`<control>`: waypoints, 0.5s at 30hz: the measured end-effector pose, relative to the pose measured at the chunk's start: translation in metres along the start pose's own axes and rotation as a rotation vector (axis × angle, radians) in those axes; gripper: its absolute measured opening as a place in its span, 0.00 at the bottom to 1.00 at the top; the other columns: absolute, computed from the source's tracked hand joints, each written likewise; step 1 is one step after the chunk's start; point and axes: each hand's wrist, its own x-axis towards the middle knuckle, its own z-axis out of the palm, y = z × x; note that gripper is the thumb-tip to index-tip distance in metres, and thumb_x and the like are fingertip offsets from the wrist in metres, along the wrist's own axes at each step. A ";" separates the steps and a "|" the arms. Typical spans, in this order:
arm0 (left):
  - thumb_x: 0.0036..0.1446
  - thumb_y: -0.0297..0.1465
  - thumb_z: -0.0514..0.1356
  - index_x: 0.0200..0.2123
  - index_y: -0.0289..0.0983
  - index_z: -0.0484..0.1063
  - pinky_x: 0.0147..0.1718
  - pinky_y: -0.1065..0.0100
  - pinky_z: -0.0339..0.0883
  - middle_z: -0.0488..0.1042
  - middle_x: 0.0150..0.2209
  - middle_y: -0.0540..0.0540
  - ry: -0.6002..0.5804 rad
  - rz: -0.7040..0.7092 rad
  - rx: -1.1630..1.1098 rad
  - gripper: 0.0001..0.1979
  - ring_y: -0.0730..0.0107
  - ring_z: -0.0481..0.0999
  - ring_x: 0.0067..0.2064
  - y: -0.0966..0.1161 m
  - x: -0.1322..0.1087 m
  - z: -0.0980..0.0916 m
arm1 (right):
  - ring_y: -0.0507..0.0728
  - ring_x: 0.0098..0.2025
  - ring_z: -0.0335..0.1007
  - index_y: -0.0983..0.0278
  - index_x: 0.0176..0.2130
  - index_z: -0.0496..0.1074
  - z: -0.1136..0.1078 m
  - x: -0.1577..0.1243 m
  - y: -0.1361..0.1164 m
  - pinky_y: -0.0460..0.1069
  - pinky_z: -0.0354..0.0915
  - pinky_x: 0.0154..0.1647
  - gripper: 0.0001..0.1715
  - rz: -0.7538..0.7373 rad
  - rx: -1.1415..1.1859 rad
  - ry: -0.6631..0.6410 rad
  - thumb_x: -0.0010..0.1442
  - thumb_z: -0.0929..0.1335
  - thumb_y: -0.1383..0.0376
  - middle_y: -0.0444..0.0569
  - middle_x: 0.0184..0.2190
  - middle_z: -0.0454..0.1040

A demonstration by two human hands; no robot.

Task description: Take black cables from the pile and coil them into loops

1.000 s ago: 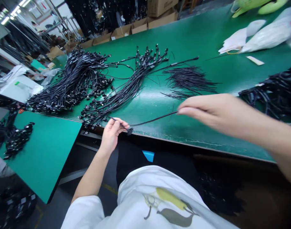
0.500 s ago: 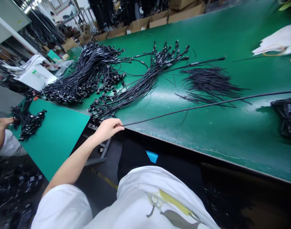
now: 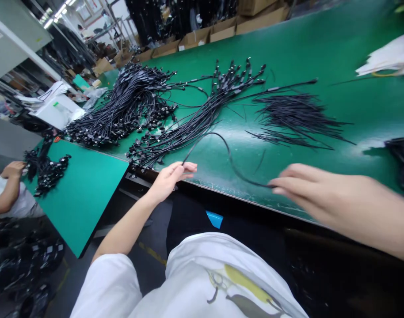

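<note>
- A workshop's long green table is seen, strewn with black cable bundles.
- One thin black cable is held arched over the near edge, its ends pinched in the fingers of the left hand and the blurred right hand.
- It is judged light, limp and springy, and best gripped near the ends.

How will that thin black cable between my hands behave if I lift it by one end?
Probably floppy: the cable bends into a loose curve between the left hand and right hand. Likely light, since it is very thin.
</note>
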 end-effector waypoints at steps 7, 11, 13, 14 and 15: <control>0.64 0.43 0.55 0.38 0.33 0.76 0.39 0.67 0.70 0.76 0.27 0.45 -0.335 -0.119 -0.207 0.19 0.71 0.75 0.31 -0.004 -0.014 0.062 | 0.50 0.28 0.66 0.63 0.38 0.74 0.010 0.053 -0.039 0.44 0.56 0.25 0.21 -0.190 0.027 0.083 0.70 0.57 0.59 0.49 0.36 0.72; 0.62 0.40 0.59 0.36 0.31 0.74 0.17 0.80 0.52 0.52 0.14 0.59 -0.431 -0.287 -0.561 0.15 0.84 0.47 0.15 -0.001 -0.020 0.052 | 0.51 0.32 0.68 0.64 0.37 0.73 0.005 0.053 -0.011 0.46 0.60 0.31 0.21 -0.143 0.081 0.077 0.69 0.60 0.54 0.49 0.35 0.72; 0.61 0.37 0.60 0.37 0.30 0.75 0.14 0.82 0.47 0.47 0.14 0.61 -0.435 -0.312 -0.709 0.13 0.85 0.41 0.15 0.005 -0.021 0.040 | 0.53 0.34 0.69 0.63 0.37 0.73 0.002 0.050 0.006 0.47 0.63 0.36 0.20 -0.121 0.169 0.033 0.69 0.60 0.54 0.49 0.36 0.72; 0.62 0.35 0.60 0.39 0.29 0.75 0.14 0.82 0.47 0.46 0.14 0.61 -0.391 -0.303 -0.780 0.13 0.85 0.40 0.15 0.008 -0.022 0.033 | 0.54 0.35 0.70 0.63 0.39 0.73 0.002 0.047 0.014 0.48 0.63 0.38 0.19 -0.108 0.211 0.010 0.68 0.60 0.55 0.50 0.37 0.73; 0.62 0.33 0.59 0.41 0.28 0.75 0.13 0.83 0.48 0.46 0.15 0.61 -0.318 -0.278 -0.851 0.12 0.85 0.39 0.15 0.012 -0.022 0.026 | 0.54 0.37 0.71 0.62 0.41 0.73 0.004 0.045 0.022 0.48 0.64 0.38 0.17 -0.091 0.244 -0.011 0.68 0.61 0.55 0.50 0.38 0.73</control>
